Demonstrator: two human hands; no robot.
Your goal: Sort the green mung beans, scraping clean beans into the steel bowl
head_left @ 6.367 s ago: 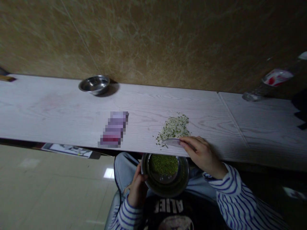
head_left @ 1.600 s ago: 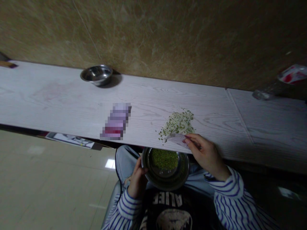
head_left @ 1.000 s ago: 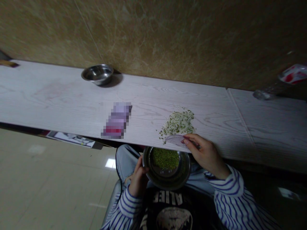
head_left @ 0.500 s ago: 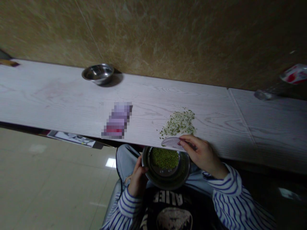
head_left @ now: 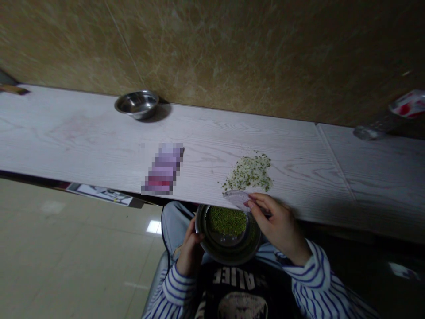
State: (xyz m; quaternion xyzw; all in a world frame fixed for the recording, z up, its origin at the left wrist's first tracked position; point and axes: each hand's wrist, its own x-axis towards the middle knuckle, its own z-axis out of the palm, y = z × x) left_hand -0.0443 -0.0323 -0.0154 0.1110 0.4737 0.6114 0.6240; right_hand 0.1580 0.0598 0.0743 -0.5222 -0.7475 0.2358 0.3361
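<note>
My left hand [head_left: 191, 249] grips the left rim of a steel bowl [head_left: 226, 257], held at the table's front edge above my lap. Small green beans, looking like mung beans [head_left: 229, 220], lie inside it. Between the thumb and fingers of my right hand [head_left: 277, 226] is a clear, half-round plastic protractor [head_left: 235, 198], its curved edge pointing left. It is at the table edge, just above the bowl. Right behind it spreads a loose pile of white grains mixed with green beans [head_left: 251, 172], which looks like rice and mung beans.
Another steel bowl [head_left: 137, 110] stands near the wall on the white wood-grain table [head_left: 199, 133]. A pixelated purple-pink item [head_left: 163, 170] lies to the left of the pile. At the far right a clear plastic bottle [head_left: 372, 130] with a red label lies on its side.
My right hand has drawn the protractor slightly toward me, over the table's edge and nearer the bowl. The left hand keeps its hold on the bowl.
</note>
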